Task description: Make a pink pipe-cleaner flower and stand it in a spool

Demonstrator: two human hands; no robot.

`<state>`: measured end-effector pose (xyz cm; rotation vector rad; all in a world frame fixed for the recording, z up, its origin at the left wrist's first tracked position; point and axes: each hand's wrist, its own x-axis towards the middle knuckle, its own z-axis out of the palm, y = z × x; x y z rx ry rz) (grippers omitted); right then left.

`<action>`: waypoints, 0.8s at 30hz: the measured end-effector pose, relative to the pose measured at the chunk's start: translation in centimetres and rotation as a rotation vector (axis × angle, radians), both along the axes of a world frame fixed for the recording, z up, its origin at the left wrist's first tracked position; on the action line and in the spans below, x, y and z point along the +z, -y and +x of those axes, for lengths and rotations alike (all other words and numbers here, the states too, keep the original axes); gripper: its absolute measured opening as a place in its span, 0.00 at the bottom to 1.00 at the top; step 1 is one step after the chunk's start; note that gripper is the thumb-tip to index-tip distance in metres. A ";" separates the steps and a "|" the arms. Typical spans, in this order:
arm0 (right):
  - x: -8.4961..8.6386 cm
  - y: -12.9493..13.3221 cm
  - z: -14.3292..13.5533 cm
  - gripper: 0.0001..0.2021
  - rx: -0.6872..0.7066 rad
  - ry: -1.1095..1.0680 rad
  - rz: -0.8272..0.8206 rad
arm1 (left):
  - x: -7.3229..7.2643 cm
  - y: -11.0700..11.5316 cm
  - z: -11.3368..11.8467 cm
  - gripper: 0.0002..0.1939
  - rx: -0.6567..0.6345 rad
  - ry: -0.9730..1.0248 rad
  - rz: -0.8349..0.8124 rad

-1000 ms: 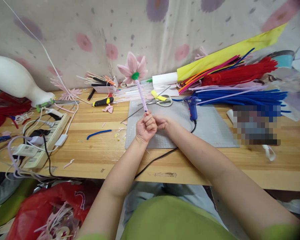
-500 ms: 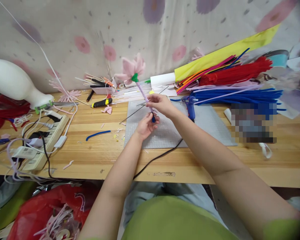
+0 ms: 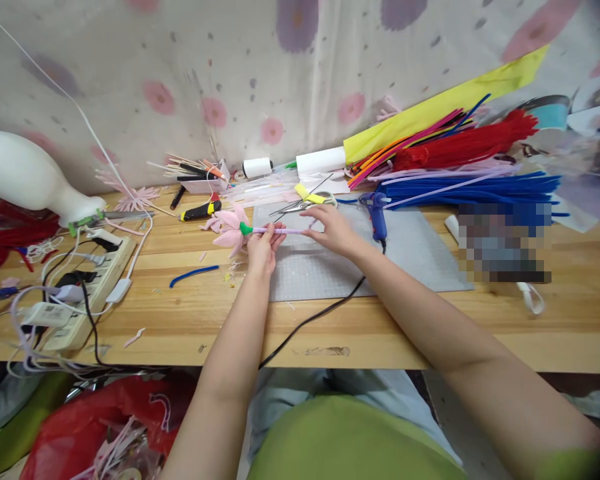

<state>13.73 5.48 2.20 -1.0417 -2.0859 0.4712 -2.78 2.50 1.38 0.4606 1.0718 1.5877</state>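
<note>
Pink flower (image 3: pixel 229 241) lies sideways over the worktop (image 3: pixel 170 327), stem (image 3: pixel 293 231) pointing right. Left hand (image 3: pixel 261 252) has its fingers grasping the stem near the bloom; right hand (image 3: pixel 337 232) is at its tip, grip unclear.

A pixelated patch masks an object (image 3: pixel 505 243) at the right of the tabletop (image 3: pixel 405 333). The left edge crops a white rounded form (image 3: pixel 25 170); the bottom edge cuts off a red bag (image 3: pixel 80 420), its tangled contents (image 3: pixel 125 450) too jumbled to identify.
</note>
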 end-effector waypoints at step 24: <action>-3.3 1.0 -0.1 0.10 -0.190 0.072 0.177 | -0.1 -0.2 0.2 0.03 0.017 -0.019 0.074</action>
